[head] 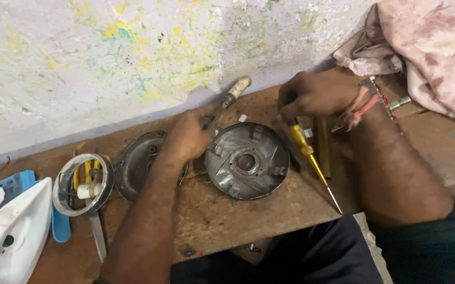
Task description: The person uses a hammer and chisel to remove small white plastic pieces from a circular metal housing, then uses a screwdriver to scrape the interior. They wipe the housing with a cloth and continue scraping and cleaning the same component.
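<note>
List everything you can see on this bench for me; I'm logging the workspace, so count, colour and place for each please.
round metal housing: 1, dark grey, bench centre, between the hands
second metal cover: 1, dark grey, left of the housing, partly behind the left forearm
chrome ring: 1, silver, left of the covers, over yellow-handled pliers
screwdriver: 1, yellow handle, lying right of the housing
tool with pale handle: 1, near the wall, above the left hand
clothes iron: 1, white and blue, bottom left
cloth: 1, pink, top right
wooden bench: 1, brown
wall: 1, whitish with paint flecks
left hand: on the housing's left rim
right hand: above the screwdriver, grip unclear
</note>
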